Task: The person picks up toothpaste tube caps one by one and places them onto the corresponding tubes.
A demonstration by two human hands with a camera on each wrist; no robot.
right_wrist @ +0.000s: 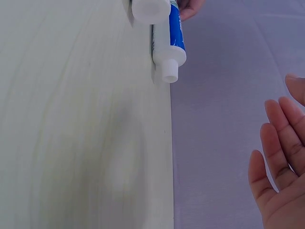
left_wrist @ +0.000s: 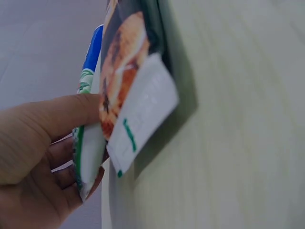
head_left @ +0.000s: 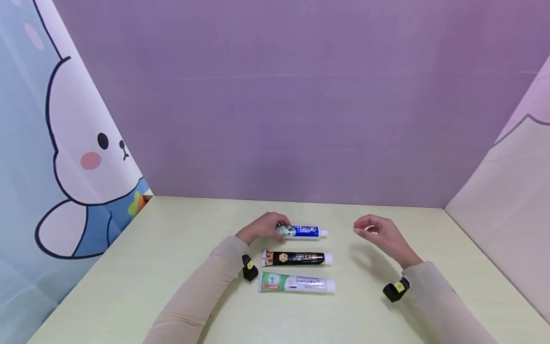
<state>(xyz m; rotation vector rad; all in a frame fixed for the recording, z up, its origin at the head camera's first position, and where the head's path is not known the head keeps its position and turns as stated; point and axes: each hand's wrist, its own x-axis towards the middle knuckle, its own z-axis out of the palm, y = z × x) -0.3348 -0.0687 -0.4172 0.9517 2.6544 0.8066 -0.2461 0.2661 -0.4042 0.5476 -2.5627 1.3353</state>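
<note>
At the back of a row of toothpaste tubes, my left hand holds the tail end of a blue and green toothpaste tube, its white cap pointing right. In the left wrist view, the thumb and fingers lie on either side of that tube. Just in front lies a black toothpaste tube. Nearest me is a white and green toothpaste tube. My right hand hovers to the right of the tubes, fingers loosely bent, with nothing in it.
All the tubes are on a pale wooden table. A purple panel stands along its back edge. A cloth with a cartoon rabbit hangs at the left, and a pale curtain at the right.
</note>
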